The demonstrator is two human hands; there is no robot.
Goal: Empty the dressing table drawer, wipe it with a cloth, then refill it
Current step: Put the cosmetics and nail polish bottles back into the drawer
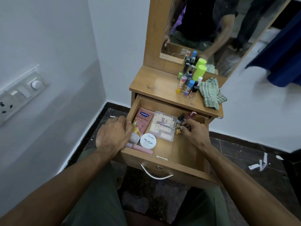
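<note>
The wooden drawer [182,149] of the dressing table stands pulled open. Inside lie a pink Vaseline tube [141,123], a round white nail polish remover tub [148,140], a clear box of small items [163,125], a pink stick [141,146] and small bottles [180,119] at the back right. My left hand [114,133] grips the drawer's left wall beside the tube. My right hand [193,130] pinches small dark bottles at the drawer's right side. A checked green cloth [211,93] lies on the tabletop [156,85].
Several bottles and a green-capped can [197,71] crowd the tabletop's back right, below the mirror [203,30]. A switch panel [21,93] is on the left wall. Paper scraps [259,163] litter the dark floor at right. My knees are just below the drawer's metal handle [154,174].
</note>
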